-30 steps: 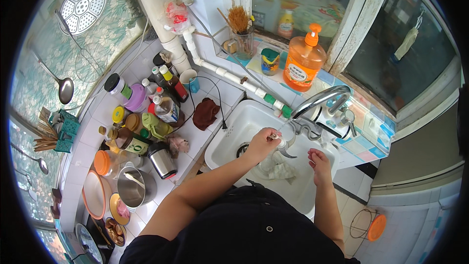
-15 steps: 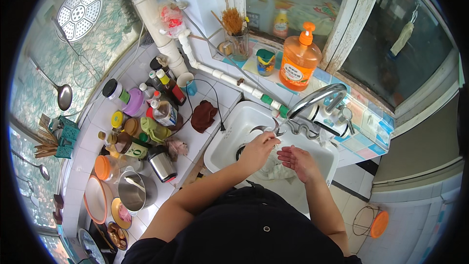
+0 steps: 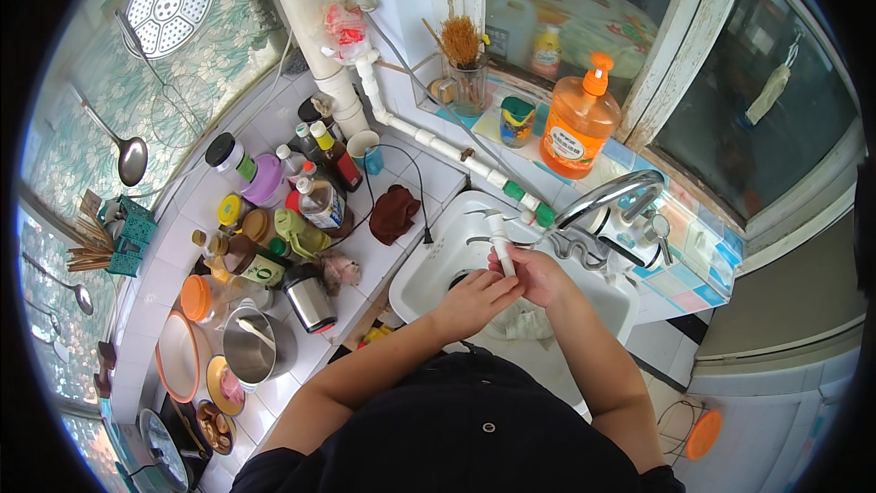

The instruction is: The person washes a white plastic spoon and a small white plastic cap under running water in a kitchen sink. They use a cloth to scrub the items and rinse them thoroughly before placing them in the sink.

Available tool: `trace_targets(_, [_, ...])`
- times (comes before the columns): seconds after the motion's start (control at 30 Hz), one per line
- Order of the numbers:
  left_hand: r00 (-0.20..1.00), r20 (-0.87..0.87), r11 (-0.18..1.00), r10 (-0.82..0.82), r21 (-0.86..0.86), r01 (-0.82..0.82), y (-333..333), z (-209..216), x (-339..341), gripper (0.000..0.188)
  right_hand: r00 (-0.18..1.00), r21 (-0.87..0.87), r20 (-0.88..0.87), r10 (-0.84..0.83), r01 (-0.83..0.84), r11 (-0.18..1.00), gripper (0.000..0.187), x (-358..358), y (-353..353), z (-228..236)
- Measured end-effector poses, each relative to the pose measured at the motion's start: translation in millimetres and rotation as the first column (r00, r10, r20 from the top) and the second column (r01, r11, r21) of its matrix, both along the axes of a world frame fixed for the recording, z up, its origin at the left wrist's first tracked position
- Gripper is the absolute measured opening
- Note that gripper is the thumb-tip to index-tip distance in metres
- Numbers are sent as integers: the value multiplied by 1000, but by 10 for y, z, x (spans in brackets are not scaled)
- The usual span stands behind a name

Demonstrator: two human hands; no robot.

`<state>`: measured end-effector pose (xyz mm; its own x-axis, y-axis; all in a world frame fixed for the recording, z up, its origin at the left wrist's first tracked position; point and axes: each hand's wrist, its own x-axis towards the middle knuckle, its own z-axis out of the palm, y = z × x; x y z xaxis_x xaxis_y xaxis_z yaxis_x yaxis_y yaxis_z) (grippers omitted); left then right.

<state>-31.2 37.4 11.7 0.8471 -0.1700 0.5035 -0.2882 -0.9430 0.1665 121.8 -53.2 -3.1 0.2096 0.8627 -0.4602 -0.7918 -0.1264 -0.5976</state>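
Note:
Over the white sink (image 3: pixel 408 288), my right hand (image 3: pixel 540 276) is closed round the lower part of a white-handled tool (image 3: pixel 499 239). Thin curved metal pieces show at the tool's upper end; its exact kind is unclear. My left hand (image 3: pixel 474 304) meets the right one, its fingers bent and pressed together at the handle's bottom end, partly hiding it. Beneath my hands a pale, crumpled cloth-like thing (image 3: pixel 525 324) lies in the basin. Just beyond them the chrome faucet (image 3: pixel 613 190) arches over the sink's back rim.
On the tiled ledge stand an orange soap pump bottle (image 3: pixel 581 128), a small colourful cup (image 3: pixel 516 121) and a glass jar (image 3: pixel 467 87) with a brush. Left counter: several bottles (image 3: pixel 321 205), a brown cloth (image 3: pixel 394 215), a steel thermos (image 3: pixel 308 297), a metal pot (image 3: pixel 258 347).
My right hand, earlier apart with fingers spread, has come in to grip the white handle. The tool, earlier pinched by my left hand, has turned so its handle shows. The view has shifted slightly.

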Motion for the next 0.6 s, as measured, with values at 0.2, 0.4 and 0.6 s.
trace_targets(0.2, [999, 32, 973, 42, -230, -34, 14, -86, -99, 31, 992, 18, -126, -9, 12, 1000, 28, 151, 281, -8])
trace_targets(0.4, [984, -171, 672, 38, -724, -152, -26, 71, 11, 13, 994, -16, 43, -99, 100, 995, 32, 89, 330, 169])
trace_targets(0.6, [896, -260, -273, -360, -889, -368, -55, 67, 366, 25, 940, -15, 297, -166, 179, 984, 33, 38, -82, 51])
